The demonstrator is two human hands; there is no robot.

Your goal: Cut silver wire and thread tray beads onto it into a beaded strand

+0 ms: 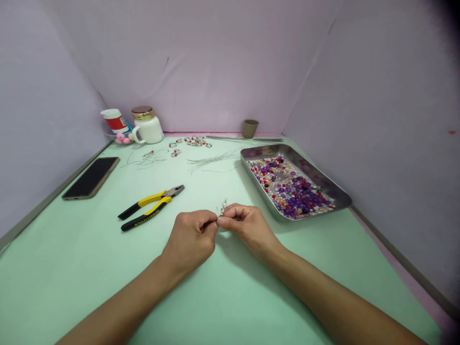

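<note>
Both hands met over the green tabletop (pixel 230 297): left hand (pixel 190 239) and right hand (pixel 247 225) had fingertips pressed together, pinching a short beaded wire (pixel 223 207) that stuck up between them. Yellow-handled pliers (pixel 149 206) lay just left of the left hand. Metal tray (pixel 341 194) of mixed beads (pixel 291 187) sat near, right of the right hand. Phone (pixel 91 177) was well apart, far left.

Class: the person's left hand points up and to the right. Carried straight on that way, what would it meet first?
Almost at once the right hand: the left hand already meets it fingertip to fingertip around the small beaded wire.
</note>
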